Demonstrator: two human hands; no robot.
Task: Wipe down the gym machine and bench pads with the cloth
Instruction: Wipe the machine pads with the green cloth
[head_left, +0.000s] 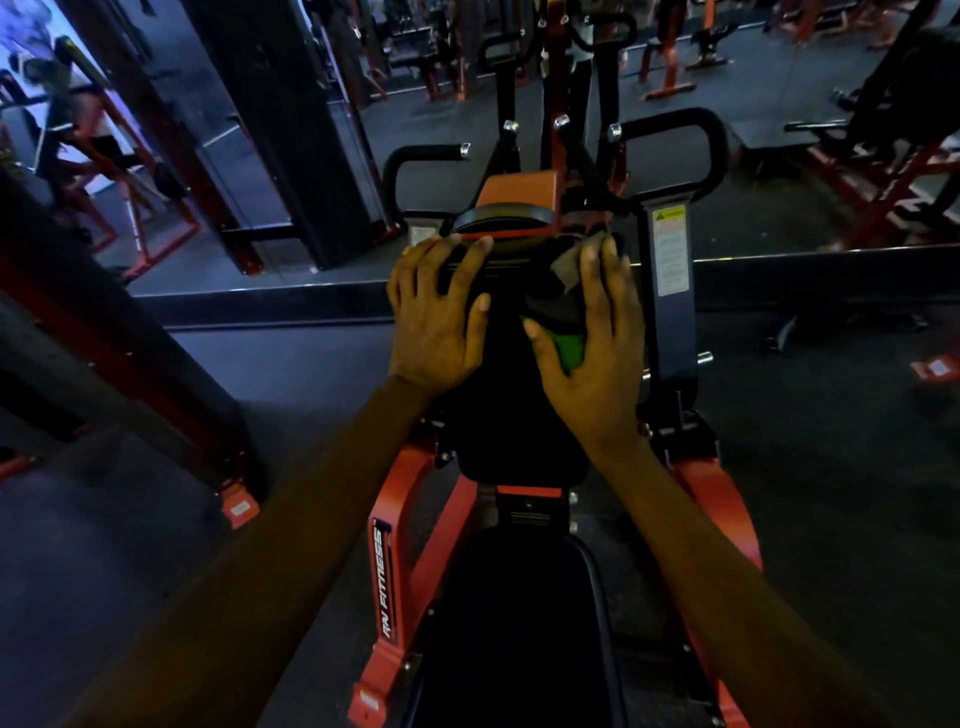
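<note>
Both arms stretch forward: left hand (439, 317) lies flat, fingers spread, on the black vinyl pad (501, 410); at its 3 o'clock, right hand (600, 338) presses a grey-green cloth (563, 312), fingers straight.

black pad (509, 405) | on it: cloth (558, 306) under right hand (597, 364), left hand (439, 317)

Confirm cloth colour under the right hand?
The cloth is green with a grey section; head view.

Cloth (560, 306): crumpled, dark grey with a green patch, pressed flat under right hand (597, 358) on upper right of tilted black chest pad (498, 410). Gym machine (395, 519): orange-red frame. Black seat pad (519, 623) below, nearer.
</note>
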